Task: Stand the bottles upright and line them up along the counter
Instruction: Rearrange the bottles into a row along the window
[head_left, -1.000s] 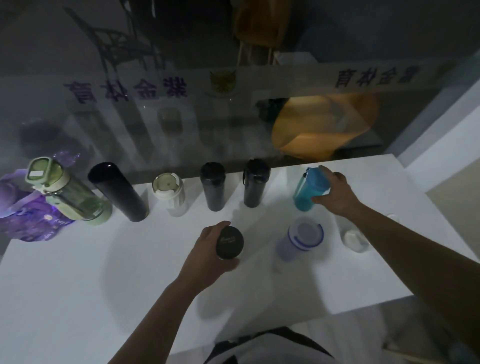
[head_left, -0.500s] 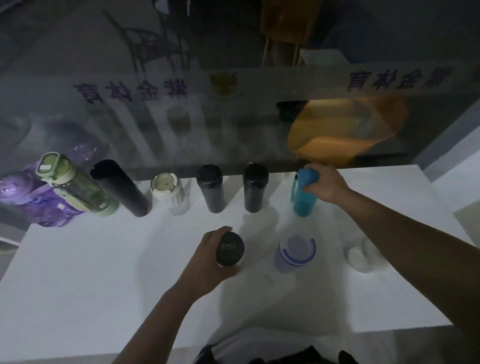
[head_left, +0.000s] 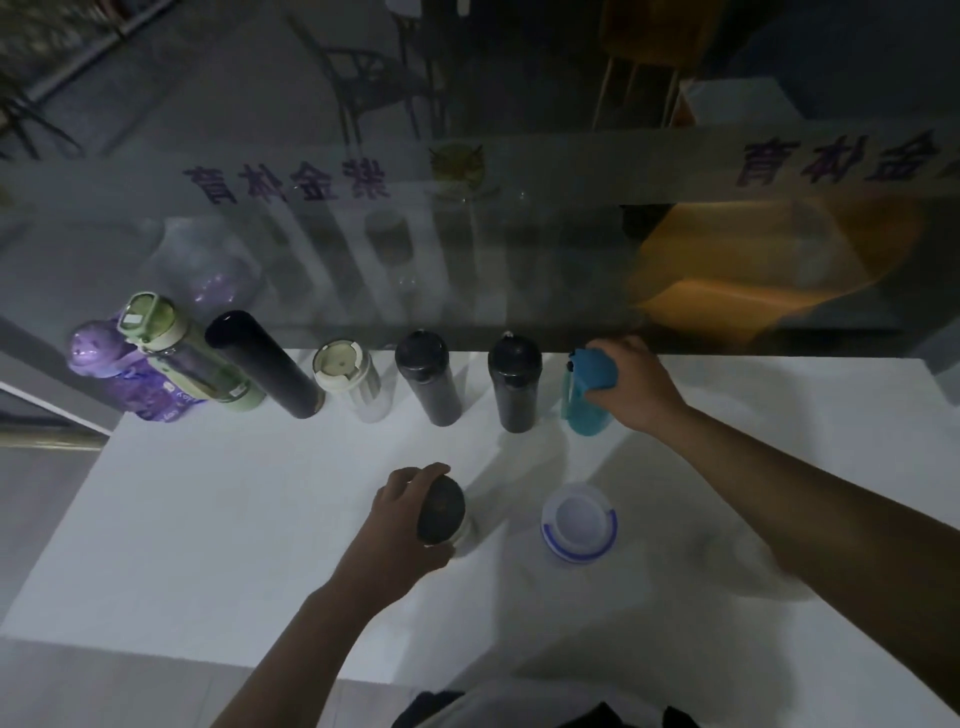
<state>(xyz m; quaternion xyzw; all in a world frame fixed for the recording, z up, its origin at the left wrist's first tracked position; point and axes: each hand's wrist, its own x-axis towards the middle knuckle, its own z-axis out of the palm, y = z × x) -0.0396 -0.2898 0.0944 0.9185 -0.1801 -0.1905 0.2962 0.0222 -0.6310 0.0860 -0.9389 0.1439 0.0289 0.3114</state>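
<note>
The right hand (head_left: 636, 384) gripped the cap of a translucent teal plastic bottle (head_left: 584, 410), upright at the row's right end on the white counter (head_left: 234, 519). The left hand (head_left: 400, 525) wrapped its fingers round a cylindrical black-lidded bottle (head_left: 440, 512), also upright.

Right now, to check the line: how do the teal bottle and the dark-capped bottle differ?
The teal bottle stands in the back row by the glass; the dark-capped bottle stands apart, further forward. The teal bottle is teal throughout; the dark-capped bottle's body is pale. Both stand upright, each gripped: right hand on the teal bottle, left hand on the other.
</note>
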